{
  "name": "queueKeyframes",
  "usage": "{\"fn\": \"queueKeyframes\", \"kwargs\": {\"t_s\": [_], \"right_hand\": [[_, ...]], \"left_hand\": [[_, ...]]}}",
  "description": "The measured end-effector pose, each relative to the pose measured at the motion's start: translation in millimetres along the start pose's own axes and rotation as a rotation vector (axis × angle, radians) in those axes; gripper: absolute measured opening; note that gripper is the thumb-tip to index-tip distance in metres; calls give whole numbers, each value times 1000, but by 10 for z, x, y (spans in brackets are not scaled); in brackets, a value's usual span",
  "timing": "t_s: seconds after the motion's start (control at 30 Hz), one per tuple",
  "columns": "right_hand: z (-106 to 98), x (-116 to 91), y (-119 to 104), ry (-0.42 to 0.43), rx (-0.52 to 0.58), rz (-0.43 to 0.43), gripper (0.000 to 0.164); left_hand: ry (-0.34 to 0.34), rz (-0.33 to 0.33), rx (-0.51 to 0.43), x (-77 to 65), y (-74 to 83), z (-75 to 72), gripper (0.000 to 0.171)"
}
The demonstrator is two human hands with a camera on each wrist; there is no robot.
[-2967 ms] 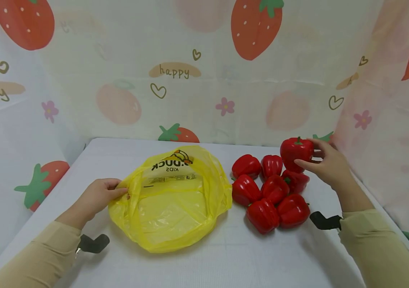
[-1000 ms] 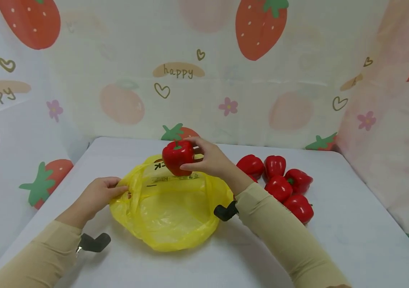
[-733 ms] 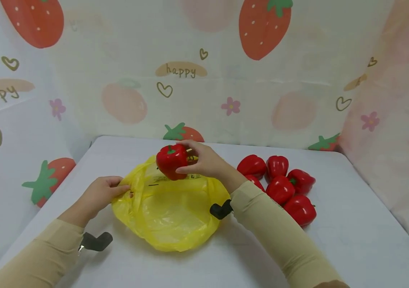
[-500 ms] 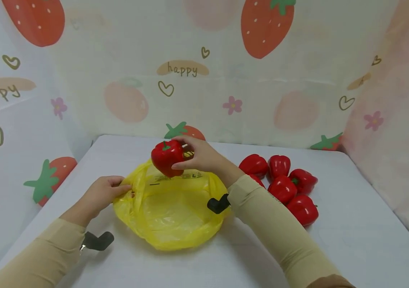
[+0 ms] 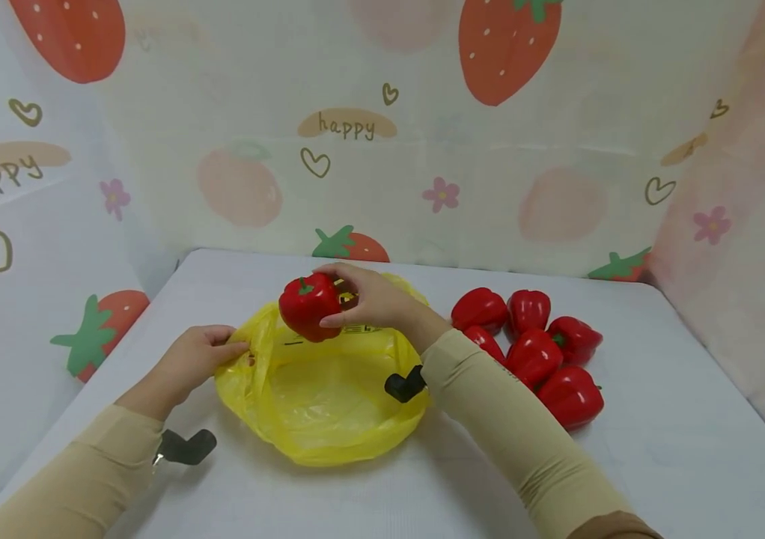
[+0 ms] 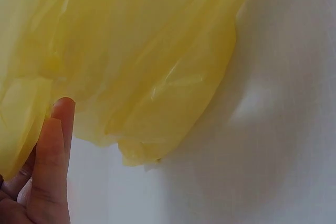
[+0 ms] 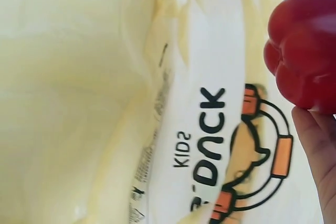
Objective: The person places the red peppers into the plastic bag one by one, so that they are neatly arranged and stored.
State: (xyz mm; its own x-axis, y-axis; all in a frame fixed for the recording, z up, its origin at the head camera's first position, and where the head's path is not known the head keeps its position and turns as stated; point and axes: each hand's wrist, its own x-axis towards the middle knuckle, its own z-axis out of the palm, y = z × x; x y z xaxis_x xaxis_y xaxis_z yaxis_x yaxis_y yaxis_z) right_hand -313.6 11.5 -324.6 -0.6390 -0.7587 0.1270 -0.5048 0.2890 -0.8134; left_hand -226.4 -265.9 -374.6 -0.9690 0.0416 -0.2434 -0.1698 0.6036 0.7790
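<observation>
A yellow plastic bag (image 5: 328, 404) lies on the white table with its wide mouth facing up and toward me. My left hand (image 5: 187, 367) pinches the left side of its rim between thumb and fingers; the left wrist view shows the fingers (image 6: 51, 156) against the film. My right hand (image 5: 376, 303) grips a red bell pepper (image 5: 308, 307), stem up, over the far left part of the bag's mouth. In the right wrist view the pepper (image 7: 307, 51) shows its lobed underside beside the bag's printed duck logo (image 7: 257, 156).
Several more red bell peppers (image 5: 534, 359) lie grouped right of the bag, some partly covered by the right sleeve (image 5: 510, 427). Black wrist mounts (image 5: 186, 447) stick out from both forearms. A strawberry-patterned cloth (image 5: 355, 187) walls the table (image 5: 665, 419) at the back and sides.
My right hand has carried the bell pepper left from the pile to above the bag, with only small shifts in the last second. My left hand keeps its pinch on the rim.
</observation>
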Motion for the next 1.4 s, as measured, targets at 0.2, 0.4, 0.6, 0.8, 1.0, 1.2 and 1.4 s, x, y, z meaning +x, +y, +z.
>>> {"fn": "queueKeyframes", "kwargs": {"t_s": [0.2, 0.4, 0.6, 0.8, 1.0, 1.2, 1.4], "right_hand": [[89, 26, 68, -39, 38, -14, 67], [193, 54, 150, -48, 61, 66, 67], [325, 91, 236, -11, 42, 152, 70], [459, 138, 318, 46, 15, 264, 78], [571, 176, 385, 52, -6, 312, 82], [640, 186, 465, 37, -5, 300, 81], [685, 182, 494, 47, 39, 313, 80]], "left_hand": [[9, 7, 4, -2, 21, -23, 48], [17, 21, -3, -1, 24, -44, 48], [17, 24, 0, -6, 16, -57, 47], [20, 17, -5, -30, 28, -56, 47], [27, 17, 3, -27, 37, -58, 45], [34, 11, 6, -32, 53, -59, 46], [41, 9, 8, -40, 47, -75, 47]]}}
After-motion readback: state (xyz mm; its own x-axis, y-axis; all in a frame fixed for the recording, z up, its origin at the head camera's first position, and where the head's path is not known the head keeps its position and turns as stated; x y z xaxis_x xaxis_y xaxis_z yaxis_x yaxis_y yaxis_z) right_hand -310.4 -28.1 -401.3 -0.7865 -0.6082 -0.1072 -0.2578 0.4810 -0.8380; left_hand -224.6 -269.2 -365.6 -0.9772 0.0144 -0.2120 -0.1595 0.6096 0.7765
